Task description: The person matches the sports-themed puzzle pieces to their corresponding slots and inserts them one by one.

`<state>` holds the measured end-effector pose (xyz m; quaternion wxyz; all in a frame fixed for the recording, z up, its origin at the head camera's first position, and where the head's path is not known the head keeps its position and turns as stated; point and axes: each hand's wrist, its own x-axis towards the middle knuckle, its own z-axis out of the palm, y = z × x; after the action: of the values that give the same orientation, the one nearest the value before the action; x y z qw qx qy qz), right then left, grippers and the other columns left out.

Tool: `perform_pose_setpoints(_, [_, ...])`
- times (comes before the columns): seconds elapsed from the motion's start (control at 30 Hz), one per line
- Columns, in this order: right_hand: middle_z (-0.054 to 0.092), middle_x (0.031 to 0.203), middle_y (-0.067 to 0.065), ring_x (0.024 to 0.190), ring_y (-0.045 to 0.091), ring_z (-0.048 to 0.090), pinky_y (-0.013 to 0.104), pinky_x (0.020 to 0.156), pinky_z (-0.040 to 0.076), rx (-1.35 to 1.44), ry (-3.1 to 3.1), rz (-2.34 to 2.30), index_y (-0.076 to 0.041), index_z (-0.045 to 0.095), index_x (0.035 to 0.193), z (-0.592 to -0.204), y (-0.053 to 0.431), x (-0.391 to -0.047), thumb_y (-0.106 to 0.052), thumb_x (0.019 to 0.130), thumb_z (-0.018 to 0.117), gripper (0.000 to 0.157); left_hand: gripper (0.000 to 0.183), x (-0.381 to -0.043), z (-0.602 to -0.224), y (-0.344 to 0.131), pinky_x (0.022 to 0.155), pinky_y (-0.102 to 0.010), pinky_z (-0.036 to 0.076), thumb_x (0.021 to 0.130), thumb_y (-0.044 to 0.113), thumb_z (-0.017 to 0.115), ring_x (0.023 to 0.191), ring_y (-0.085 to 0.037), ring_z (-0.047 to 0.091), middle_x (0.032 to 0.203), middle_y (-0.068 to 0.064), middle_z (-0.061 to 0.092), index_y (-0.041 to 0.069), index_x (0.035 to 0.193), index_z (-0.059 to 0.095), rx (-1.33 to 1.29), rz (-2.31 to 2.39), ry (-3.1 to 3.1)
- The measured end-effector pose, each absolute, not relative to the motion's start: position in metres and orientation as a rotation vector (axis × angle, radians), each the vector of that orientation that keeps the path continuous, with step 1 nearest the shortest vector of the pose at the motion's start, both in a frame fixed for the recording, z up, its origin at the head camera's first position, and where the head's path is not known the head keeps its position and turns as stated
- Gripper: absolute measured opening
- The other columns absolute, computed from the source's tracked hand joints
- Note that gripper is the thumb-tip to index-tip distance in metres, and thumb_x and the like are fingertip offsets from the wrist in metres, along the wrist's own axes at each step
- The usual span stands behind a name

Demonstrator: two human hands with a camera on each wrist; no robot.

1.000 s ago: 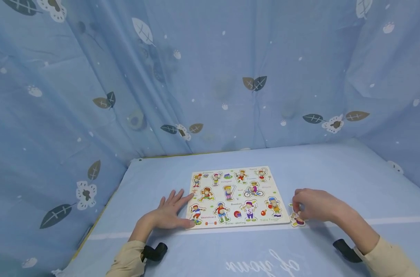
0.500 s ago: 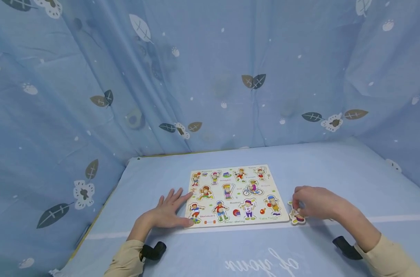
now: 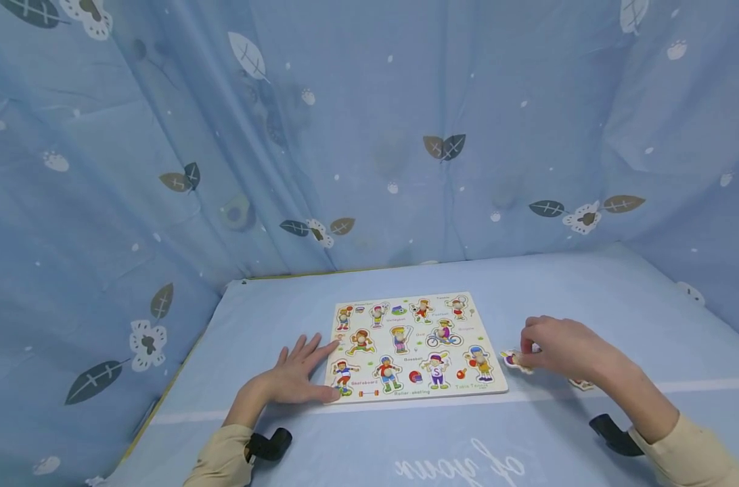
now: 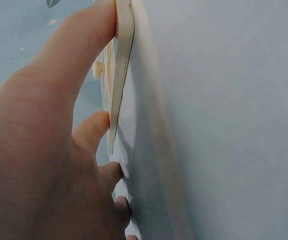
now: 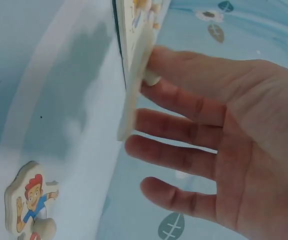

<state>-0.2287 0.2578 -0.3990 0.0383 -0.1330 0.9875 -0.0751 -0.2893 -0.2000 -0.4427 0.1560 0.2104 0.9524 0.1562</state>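
A white wooden puzzle board (image 3: 382, 352) with sports figures lies on the table, many of its figures carrying round knobs. My left hand (image 3: 293, 374) is spread at its left edge, thumb on the near corner and index fingertip on the side; the left wrist view has the thumb (image 4: 78, 45) against the board's edge. Just off the board's right side, my right hand (image 3: 567, 348) pinches a figure puzzle piece (image 3: 516, 360) by its knob. That piece is tilted and edge-on in the right wrist view, its other fingers extended beside it.
A second loose puzzle piece (image 5: 31, 200), a red-haired figure in blue, lies on the table beneath my right wrist. Blue cloth with a white stripe covers the table (image 3: 345, 446). A patterned blue curtain (image 3: 369, 135) hangs behind and along the sides.
My right hand has lifted the puzzle piece a little and turned it, now tilted by the board's right side. The second loose piece shows more under the wrist. My left hand stays put.
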Motion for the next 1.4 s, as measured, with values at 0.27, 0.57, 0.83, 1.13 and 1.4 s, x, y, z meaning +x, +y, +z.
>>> perform_pose_setpoints(0.27, [0.056, 0.081, -0.008, 0.065, 0.011, 0.047, 0.026, 0.056, 0.040, -0.451, 3.095, -0.217, -0.022, 0.064, 0.076, -0.399, 0.251, -0.229, -0.042, 0.080, 0.081, 0.026, 0.097, -0.289, -0.440, -0.200, 0.116, -0.067, 0.000, 0.081, 0.066, 0.068, 0.151, -0.042, -0.003, 0.166, -0.015, 0.009, 0.027, 0.158, 0.024, 0.609, 0.453, 2.715])
perform_pose_setpoints(0.57, [0.050, 0.070, -0.010, 0.061, 0.009, 0.044, 0.025, 0.054, 0.038, -0.465, 3.138, -0.245, -0.022, 0.061, 0.076, -0.401, 0.242, -0.228, -0.035, 0.082, 0.080, 0.024, 0.098, -0.289, -0.442, -0.200, 0.116, -0.067, 0.000, 0.080, 0.067, 0.068, 0.151, -0.042, -0.003, 0.166, -0.015, 0.009, 0.027, 0.158, 0.025, 0.604, 0.451, 2.716])
perform_pose_setpoints(0.83, [0.050, 0.068, -0.009, 0.060, 0.009, 0.045, 0.025, 0.054, 0.038, -0.462, 3.139, -0.276, -0.021, 0.061, 0.075, -0.404, 0.230, -0.231, -0.035, 0.082, 0.081, 0.025, 0.098, -0.290, -0.446, -0.200, 0.117, -0.067, -0.001, 0.080, 0.067, 0.068, 0.151, -0.041, -0.003, 0.166, -0.015, 0.009, 0.028, 0.158, 0.025, 0.600, 0.453, 2.717])
perform_pose_setpoints(1.13, [0.049, 0.068, -0.009, 0.060, 0.011, 0.043, 0.027, 0.055, 0.036, -0.502, 3.161, -0.259, -0.022, 0.060, 0.073, -0.406, 0.208, -0.240, -0.037, 0.083, 0.079, 0.027, 0.098, -0.291, -0.445, -0.198, 0.117, -0.066, 0.000, 0.079, 0.068, 0.067, 0.152, -0.041, -0.003, 0.166, -0.014, 0.009, 0.028, 0.158, 0.025, 0.589, 0.441, 2.721])
perform_pose_setpoints(1.4, [0.047, 0.066, -0.009, 0.058, 0.009, 0.042, 0.028, 0.057, 0.035, -0.615, 3.181, -0.214, -0.021, 0.057, 0.070, -0.410, 0.176, -0.247, -0.037, 0.085, 0.077, 0.030, 0.098, -0.290, -0.443, -0.200, 0.117, -0.066, 0.000, 0.080, 0.068, 0.067, 0.151, -0.042, -0.003, 0.166, -0.015, 0.009, 0.028, 0.158, 0.024, 0.584, 0.427, 2.731])
